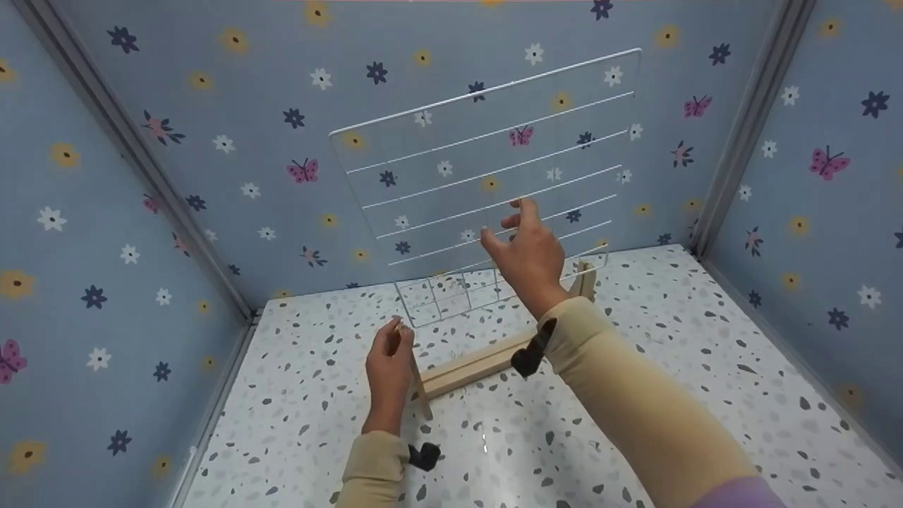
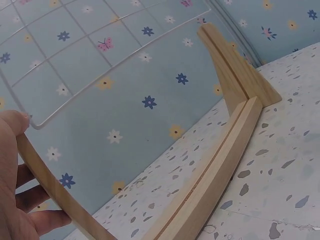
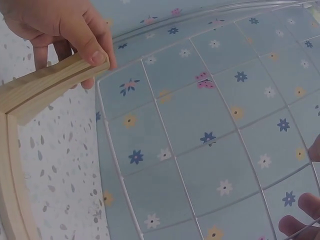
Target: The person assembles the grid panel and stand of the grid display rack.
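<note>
A white wire grid panel [image 1: 487,90] leans tilted above a pale wooden stand [image 1: 473,364]. My right hand [image 1: 530,262] holds the panel in its lower half, fingers bent around the wires; its fingertips [image 3: 306,204] appear at the right edge of the right wrist view. With thumb and fingers my left hand [image 1: 388,361] grips the upper end of the stand's left side piece [image 2: 52,187], close beside a lower corner of the panel. In the left wrist view, a groove runs along the base bar [image 2: 215,167] and up the right side piece [image 2: 242,72].
Blue walls [image 1: 268,176] with flowers and butterflies close in the back and both sides. Underneath is a white speckled surface [image 1: 296,395]. Grey strips [image 1: 748,134] line the wall corners. Black wrist mounts [image 1: 530,355] sit on both forearms.
</note>
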Motion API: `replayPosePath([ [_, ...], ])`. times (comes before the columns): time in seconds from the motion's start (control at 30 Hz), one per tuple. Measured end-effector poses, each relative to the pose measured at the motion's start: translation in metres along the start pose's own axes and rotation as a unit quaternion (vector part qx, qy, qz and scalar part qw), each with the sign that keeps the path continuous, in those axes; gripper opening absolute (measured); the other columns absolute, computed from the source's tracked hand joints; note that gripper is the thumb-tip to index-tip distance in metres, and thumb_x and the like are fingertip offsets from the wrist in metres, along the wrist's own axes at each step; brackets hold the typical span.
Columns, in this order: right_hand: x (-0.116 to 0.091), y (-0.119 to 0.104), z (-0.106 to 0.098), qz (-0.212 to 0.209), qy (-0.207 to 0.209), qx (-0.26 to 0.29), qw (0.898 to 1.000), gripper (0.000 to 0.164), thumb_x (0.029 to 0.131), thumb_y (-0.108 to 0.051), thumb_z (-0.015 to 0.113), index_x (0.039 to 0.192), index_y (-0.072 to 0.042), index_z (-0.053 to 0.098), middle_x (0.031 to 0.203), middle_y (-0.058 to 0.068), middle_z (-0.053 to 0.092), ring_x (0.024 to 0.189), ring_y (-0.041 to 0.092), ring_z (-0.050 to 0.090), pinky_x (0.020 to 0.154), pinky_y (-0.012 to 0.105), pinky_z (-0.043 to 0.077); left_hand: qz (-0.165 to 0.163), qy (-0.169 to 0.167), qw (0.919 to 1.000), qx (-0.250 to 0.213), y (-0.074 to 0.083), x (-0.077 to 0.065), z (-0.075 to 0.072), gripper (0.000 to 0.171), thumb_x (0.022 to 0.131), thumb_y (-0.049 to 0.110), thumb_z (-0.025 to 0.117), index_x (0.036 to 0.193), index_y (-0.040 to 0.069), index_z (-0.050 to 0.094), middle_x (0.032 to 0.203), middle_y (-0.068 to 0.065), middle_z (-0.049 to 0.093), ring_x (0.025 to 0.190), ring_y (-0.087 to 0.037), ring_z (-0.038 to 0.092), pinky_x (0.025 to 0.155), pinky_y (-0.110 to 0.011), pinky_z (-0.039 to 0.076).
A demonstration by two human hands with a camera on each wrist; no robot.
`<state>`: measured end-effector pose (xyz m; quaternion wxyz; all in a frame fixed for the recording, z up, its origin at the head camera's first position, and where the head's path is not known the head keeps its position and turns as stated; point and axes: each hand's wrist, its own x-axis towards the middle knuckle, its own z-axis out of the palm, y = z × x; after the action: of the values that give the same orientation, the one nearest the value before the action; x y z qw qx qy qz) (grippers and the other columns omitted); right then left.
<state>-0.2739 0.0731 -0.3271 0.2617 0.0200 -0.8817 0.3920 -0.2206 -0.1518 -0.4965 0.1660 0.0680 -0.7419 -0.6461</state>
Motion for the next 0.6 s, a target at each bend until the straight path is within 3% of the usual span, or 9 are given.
replayPosePath([
  [0.23,0.000,-0.004,-0.002,0.004,-0.006,0.004,1.000,0.059,0.090,-0.047,0.073,0.135,-0.017,0.050,0.111,-0.002,0.069,0.086,0.018,0.068,0.064,0.036,0.052,-0.014,0.003,0.9997,0.021,0.000,0.001,0.005,0.048,0.101,0.043,0.061,0.144,0.022,0.055,0.144,-0.006,0.057,0.137,-0.024,0.050,0.109,-0.040,0.046],
  [0.6,0.000,-0.004,-0.003,0.014,-0.011,0.012,1.000,0.058,0.091,-0.047,0.072,0.135,-0.018,0.050,0.112,-0.003,0.069,0.086,0.016,0.067,0.064,0.034,0.052,0.020,-0.003,0.9997,0.014,0.000,-0.001,0.011,0.047,0.102,0.038,0.062,0.143,0.016,0.057,0.139,-0.011,0.060,0.133,-0.027,0.053,0.107,-0.044,0.047],
])
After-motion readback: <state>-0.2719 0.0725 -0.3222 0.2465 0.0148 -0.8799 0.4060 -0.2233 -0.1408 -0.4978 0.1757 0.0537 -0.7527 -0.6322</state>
